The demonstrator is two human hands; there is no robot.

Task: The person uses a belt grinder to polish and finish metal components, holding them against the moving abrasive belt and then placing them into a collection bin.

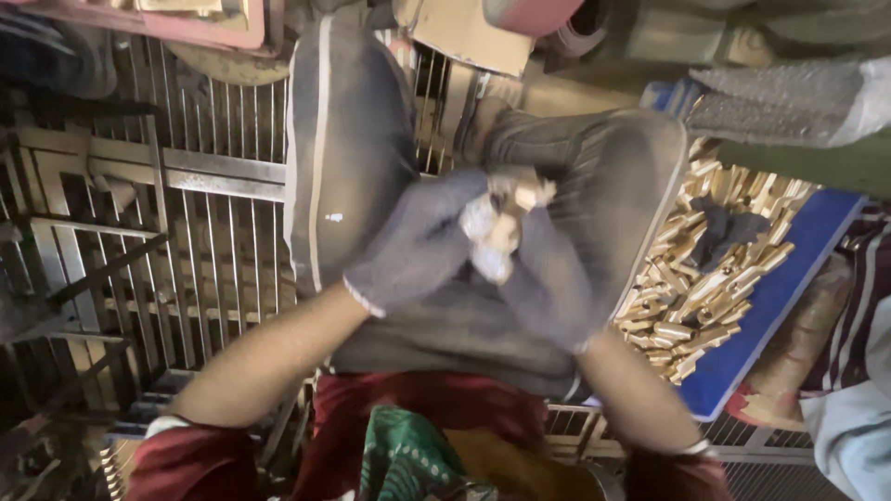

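Nearest: bare forearms coming out of dark red sleeves, over a green patterned cloth (404, 455) at the bottom edge. Both hands wear grey knit gloves, fuzzy and worn, white at the fingertips. Left hand (418, 243) and right hand (543, 283) meet over the lap — fingers of both curled shut around a small pale brass-coloured piece (515, 199), pinched between the fingertips; its exact shape is blurred. Under them, dusty grey trousers (353, 148), knees apart, a light stripe down the seam. Just right of the right knee: blue tray (789, 278), flat and rectangular, heaped with short brass cylinders (691, 306) — shiny, tube-like, with a dark rag (729, 232) lying on the pile. Below and left: a metal grate floor (204, 241), thin parallel bars with welded cross rails. Far right top: another person's grey knit sleeve (789, 102).
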